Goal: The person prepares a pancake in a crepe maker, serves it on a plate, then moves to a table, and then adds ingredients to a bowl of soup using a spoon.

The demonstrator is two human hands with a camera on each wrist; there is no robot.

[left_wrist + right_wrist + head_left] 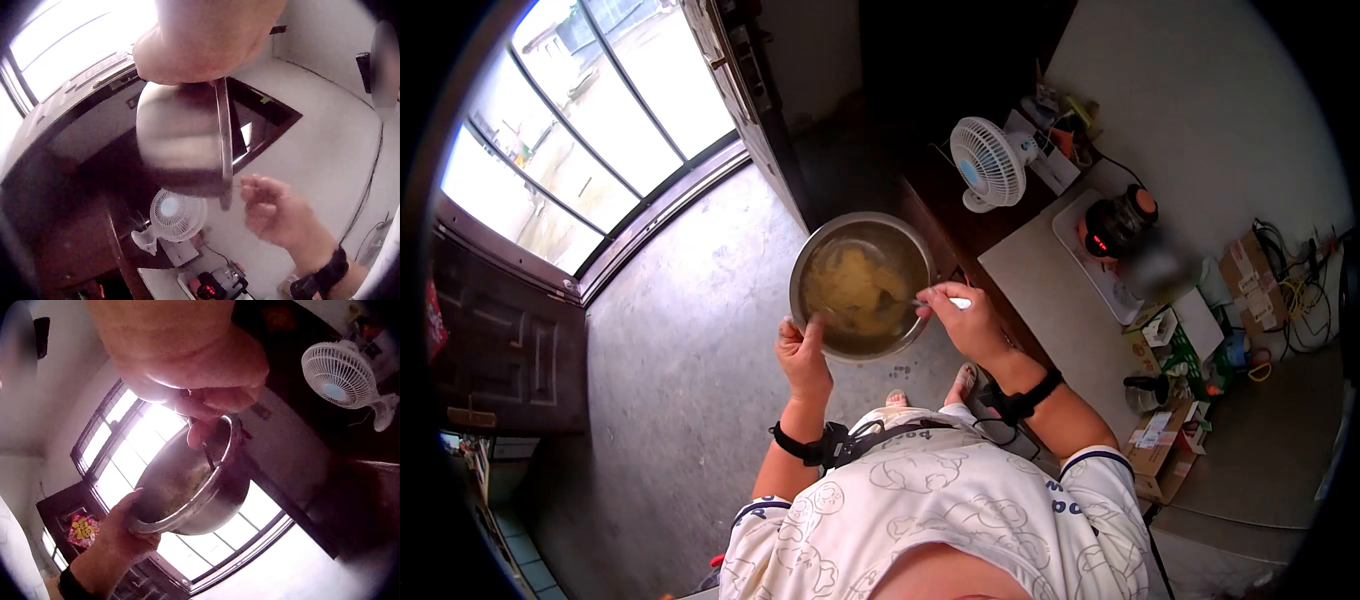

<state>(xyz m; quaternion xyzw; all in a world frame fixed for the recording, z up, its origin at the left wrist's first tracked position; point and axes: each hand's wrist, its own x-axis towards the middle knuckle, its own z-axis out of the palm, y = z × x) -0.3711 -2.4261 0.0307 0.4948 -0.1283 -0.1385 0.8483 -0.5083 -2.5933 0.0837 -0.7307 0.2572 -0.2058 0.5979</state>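
A round metal bowl [905, 250] is held up in front of the body, above the floor. My left hand [805, 360] grips its near-left rim, thumb over the edge and fingers beneath, as the right wrist view also shows at that hand [125, 534]. A yellowish, lumpy mixture [845, 280] lies inside the bowl. At the right rim, my right hand [968, 325] holds a white-handled spoon [962, 303], whose metal end dips into the mixture. From the left wrist, the bowl's outer side [181, 137] shows, with the mixture hidden.
To the right, a table [1040, 270] bears a white fan [990, 165], a tray with a lit kettle-like appliance [1115, 225], boxes [1165, 450] and cables. A barred glass doorway [590, 110] stands at the left. Grey floor [670, 330] lies below.
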